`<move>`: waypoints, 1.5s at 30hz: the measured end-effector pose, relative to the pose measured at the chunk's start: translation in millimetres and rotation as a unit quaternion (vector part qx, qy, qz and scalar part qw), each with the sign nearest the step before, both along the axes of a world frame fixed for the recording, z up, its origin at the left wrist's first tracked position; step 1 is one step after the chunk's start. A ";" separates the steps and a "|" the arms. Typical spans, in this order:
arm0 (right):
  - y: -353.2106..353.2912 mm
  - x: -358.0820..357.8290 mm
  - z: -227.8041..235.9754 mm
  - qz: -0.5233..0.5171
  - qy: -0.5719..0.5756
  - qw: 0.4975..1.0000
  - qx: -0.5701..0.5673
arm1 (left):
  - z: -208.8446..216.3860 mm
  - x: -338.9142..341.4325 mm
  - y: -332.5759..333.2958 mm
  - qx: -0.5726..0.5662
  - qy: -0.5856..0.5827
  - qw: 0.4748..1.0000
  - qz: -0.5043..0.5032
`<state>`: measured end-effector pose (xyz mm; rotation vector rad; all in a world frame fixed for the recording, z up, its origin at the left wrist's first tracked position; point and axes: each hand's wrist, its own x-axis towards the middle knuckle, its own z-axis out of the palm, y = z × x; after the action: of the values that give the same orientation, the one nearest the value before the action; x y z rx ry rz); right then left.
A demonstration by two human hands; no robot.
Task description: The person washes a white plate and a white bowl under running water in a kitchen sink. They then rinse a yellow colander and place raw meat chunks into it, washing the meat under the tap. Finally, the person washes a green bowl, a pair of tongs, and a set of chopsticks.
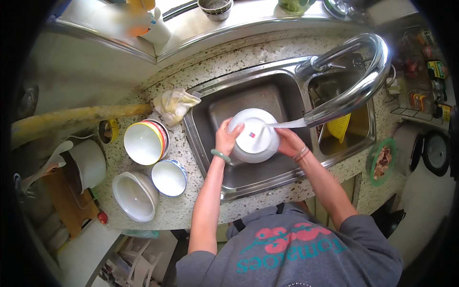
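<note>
Over the large basin of the steel sink (203,115), a white bowl (254,146) is held with its underside up, showing a small coloured mark on the base. My left hand (226,137) grips its left rim, thumb on top and fingers beneath, a green bangle on the wrist. At the opposite rim, my right hand (289,143) holds the bowl too, its fingers partly hidden under it. Water (289,124) streams from the chrome faucet (375,62) onto the base. Whether a second dish sits beneath the bowl is hidden.
On the left counter stand stacked bowls (142,143), a blue-patterned bowl (169,178) and a large whitish bowl (135,196). A yellowish cloth (174,106) lies by the sink corner. A yellow strainer (338,127) sits in the small basin; a green dish (382,161) of food is at right.
</note>
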<state>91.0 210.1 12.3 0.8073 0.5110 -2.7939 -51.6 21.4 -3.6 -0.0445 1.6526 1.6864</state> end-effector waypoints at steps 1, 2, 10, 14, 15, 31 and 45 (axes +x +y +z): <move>-5.3 -1.1 17.5 -0.024 0.000 0.999 0.022 | -15.4 -0.9 8.4 -0.072 0.115 0.991 0.000; -11.7 0.5 24.2 -0.055 -0.005 0.997 0.045 | -12.0 -2.3 22.4 -0.180 0.217 0.954 -0.097; -25.4 4.7 9.3 -0.215 -0.066 0.970 0.095 | 39.8 80.3 93.6 -0.216 0.577 0.762 -0.196; -23.7 9.9 18.8 -0.228 -0.083 0.969 0.054 | 54.4 62.2 73.6 -0.138 0.589 0.777 -0.175; -22.4 8.8 27.7 -0.225 -0.092 0.968 0.055 | 51.2 52.2 64.0 -0.134 0.584 0.779 -0.186; -31.5 8.4 43.1 -0.175 -0.074 0.973 0.130 | 26.2 25.3 68.6 -0.167 0.394 0.845 -0.321; -43.6 -14.5 17.9 -0.141 -0.093 0.977 0.131 | 50.6 78.7 54.8 -0.155 0.449 0.862 -0.177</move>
<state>76.5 166.5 30.2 1.2752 0.7980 -2.8947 27.1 76.3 47.0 0.9687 2.3958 1.1744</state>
